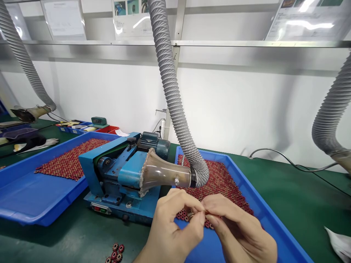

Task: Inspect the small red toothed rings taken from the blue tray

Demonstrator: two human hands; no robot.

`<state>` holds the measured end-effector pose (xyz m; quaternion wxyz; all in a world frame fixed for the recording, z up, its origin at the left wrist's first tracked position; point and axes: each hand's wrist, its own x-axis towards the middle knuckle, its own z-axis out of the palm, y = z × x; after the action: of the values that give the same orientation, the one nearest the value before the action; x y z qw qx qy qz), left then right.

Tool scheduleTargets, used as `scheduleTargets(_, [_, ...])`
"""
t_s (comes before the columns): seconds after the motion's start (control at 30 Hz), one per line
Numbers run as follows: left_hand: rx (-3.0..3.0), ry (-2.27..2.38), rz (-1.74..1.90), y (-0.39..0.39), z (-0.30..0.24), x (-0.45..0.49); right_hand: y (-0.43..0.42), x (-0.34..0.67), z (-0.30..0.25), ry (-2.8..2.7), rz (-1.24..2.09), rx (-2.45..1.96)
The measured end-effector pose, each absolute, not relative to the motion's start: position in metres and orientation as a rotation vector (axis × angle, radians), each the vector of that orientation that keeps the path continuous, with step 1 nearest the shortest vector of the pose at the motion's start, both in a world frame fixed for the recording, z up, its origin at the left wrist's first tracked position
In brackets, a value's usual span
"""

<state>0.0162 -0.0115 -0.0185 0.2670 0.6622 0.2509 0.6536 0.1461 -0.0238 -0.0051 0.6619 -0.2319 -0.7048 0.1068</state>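
Note:
My left hand (178,226) and my right hand (238,230) meet fingertip to fingertip above the front of the right blue tray (274,215). Thumb and forefinger are pinched together on each. Whatever they hold is small and mostly covered by the fingers; a bit of shiny metal (190,214) shows by my left fingers, and I cannot tell if it is a ring or a held part. Behind the hands, small red toothed rotor-like parts (216,179) lie packed in the tray. Several loose ones (114,254) sit on the green table left of my left hand.
A blue belt-driven machine (131,168) with a translucent suction hood (164,171) stands left of my hands. Its grey hose (175,87) hangs from above. Another blue tray (33,208) with red parts is at the left. A white cloth-like piece (338,241) lies at right.

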Motion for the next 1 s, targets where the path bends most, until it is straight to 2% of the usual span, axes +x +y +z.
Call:
scheduleTargets(0.17, [1.825, 0.687, 1.742, -0.012, -0.013, 0.016, -0.025, 0.151, -0.007, -1.654, 0.112, -0.53])
scheduleTargets(0.33, [2.354, 0.795, 1.971, -0.011, -0.008, 0.014, -0.027, 0.152, -0.01, -1.772, -0.021, -0.695])
scheduleTargets(0.4, [2.54, 0.909, 2.011, -0.011, -0.01, 0.012, -0.027, 0.15, -0.011, -1.709, 0.181, -0.775])
scheduleTargets(0.5, [2.56, 0.912, 1.981, -0.011, -0.014, 0.011, -0.027, 0.148, -0.012, -1.491, 0.873, -0.75])
scheduleTargets(0.57, [2.425, 0.813, 1.927, -0.01, -0.015, 0.012, -0.027, 0.149, -0.012, -1.385, 1.095, -0.621])
scheduleTargets(0.77, [1.809, 0.703, 1.796, -0.012, -0.016, 0.019, -0.029, 0.154, -0.01, -1.584, 0.49, -0.595])
scheduleTargets(0.9, [1.735, 0.71, 1.677, -0.014, -0.018, 0.019, -0.026, 0.148, -0.009, -1.622, 0.338, -0.549])
scheduleTargets(1.0, [1.759, 0.664, 1.711, -0.014, -0.019, 0.02, -0.027, 0.146, -0.012, -1.598, 0.382, -0.607])
